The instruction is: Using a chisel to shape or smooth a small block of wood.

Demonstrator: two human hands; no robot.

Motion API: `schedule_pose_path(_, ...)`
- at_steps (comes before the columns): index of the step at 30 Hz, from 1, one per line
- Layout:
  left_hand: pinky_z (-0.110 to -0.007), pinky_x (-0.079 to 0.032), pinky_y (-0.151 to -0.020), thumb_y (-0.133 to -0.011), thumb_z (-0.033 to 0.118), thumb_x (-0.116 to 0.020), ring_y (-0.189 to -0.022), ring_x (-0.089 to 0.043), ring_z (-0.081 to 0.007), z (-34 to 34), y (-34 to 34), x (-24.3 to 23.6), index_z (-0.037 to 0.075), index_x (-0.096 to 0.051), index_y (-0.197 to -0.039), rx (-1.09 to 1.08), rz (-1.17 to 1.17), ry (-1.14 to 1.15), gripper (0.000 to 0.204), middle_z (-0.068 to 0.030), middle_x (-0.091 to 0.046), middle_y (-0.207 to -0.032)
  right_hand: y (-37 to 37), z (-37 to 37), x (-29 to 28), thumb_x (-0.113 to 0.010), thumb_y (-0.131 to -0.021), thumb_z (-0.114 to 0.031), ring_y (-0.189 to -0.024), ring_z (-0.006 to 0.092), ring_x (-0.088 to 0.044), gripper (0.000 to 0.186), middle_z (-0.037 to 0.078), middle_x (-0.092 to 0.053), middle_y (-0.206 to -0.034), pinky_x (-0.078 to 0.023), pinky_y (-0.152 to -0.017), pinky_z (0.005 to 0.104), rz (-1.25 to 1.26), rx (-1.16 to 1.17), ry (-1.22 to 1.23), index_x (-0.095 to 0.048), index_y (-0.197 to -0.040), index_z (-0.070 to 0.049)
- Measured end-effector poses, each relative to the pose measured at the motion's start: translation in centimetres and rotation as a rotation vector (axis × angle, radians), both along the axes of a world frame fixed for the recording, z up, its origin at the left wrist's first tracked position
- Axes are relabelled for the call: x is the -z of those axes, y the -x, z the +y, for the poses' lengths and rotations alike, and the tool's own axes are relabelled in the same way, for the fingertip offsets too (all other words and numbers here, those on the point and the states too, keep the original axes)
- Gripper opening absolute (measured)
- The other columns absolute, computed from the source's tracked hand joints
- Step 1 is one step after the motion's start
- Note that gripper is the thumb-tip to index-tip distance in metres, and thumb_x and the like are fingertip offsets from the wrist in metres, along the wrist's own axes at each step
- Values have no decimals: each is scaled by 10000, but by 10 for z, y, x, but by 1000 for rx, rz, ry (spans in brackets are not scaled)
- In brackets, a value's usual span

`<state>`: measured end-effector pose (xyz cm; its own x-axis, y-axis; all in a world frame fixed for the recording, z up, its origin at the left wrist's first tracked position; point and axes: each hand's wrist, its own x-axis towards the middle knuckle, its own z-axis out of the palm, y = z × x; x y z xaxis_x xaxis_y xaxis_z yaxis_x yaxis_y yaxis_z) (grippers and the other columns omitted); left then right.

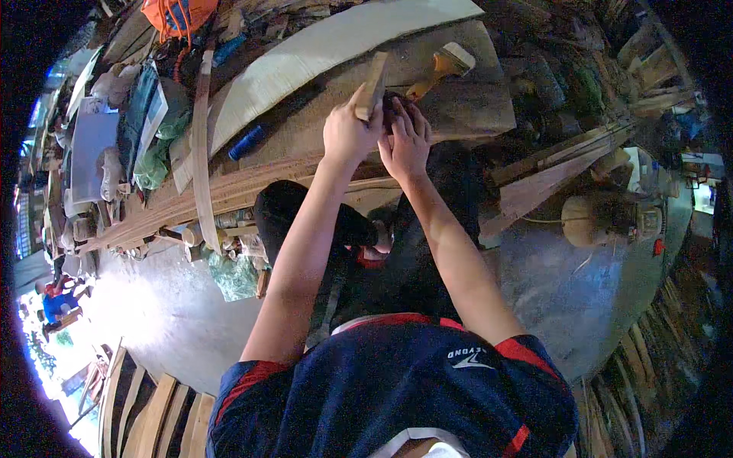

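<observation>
My left hand [347,137] is closed around a small flat piece of wood [372,85], which stands tilted up from the fingers. Close beside it, my right hand [407,145] has its fingers bent over a dark thing [392,105], too shadowed to name. Just past the right fingers, a wide paintbrush [441,69] with a yellowish handle and pale bristles lies on a brown wooden board [477,95]. Behind the left hand, a long curved pale wooden sheet [305,65] rests across that board. A blue cylinder [246,143] lies left of my left wrist.
A narrow wooden strip [202,153] crosses the bench edge at left. An orange bag [179,14] sits at the far left. Wood offcuts [550,172] and a round wooden piece [586,220] lie to the right. People [61,305] are at the bright left side.
</observation>
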<state>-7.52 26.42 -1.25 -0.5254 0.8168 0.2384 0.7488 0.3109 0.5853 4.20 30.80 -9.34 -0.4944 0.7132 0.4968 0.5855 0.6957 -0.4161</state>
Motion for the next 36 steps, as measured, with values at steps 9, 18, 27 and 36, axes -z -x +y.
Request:
schedule_pose_path(9, -464, -533, -595, -800, 380, -634, -640, -638, -393, -34, -10, -5, 186, -565, -1260, 29, -6, 86, 504, -215, -639, -684, -1, -1, 0, -515, -837, -310, -1302, 332, -348, 456, 62, -420, -1420, -258, -1074, 488, 2, 38, -59, -530, -1205, -42)
schedule_pose_path(18, -365, -538, -730, -764, 173, -703, -835, -663, -327, 1, -7, -13, 37, -594, -1132, -16, -244, -331, 407, -183, -659, -967, 2, 0, -3, -520, -861, -257, -1254, 368, -399, 364, 121, -479, -1361, -277, -1040, 503, 56, 33, -58, -527, -1135, -16)
schedule_pose_path(27, -401, -548, -744, -809, 219, -607, -944, -650, -300, 36, 14, -55, 39, -518, -1147, 72, 502, 206, 393, -162, -641, -1019, 6, -2, -5, -509, -883, -266, -1210, 391, -422, 284, 114, -514, -1328, -272, -1018, 528, 88, -1, -77, -531, -1050, -37)
schedule_pose_path(36, -385, -561, -719, -859, 131, -540, -894, -678, -320, 65, -12, -88, -49, -515, -1054, 78, 258, 421, 267, -210, -671, -956, 0, 3, -1, -544, -842, -274, -1198, 437, -419, 363, 170, -528, -1287, -283, -1008, 575, 43, 1, -64, -551, -1100, -17)
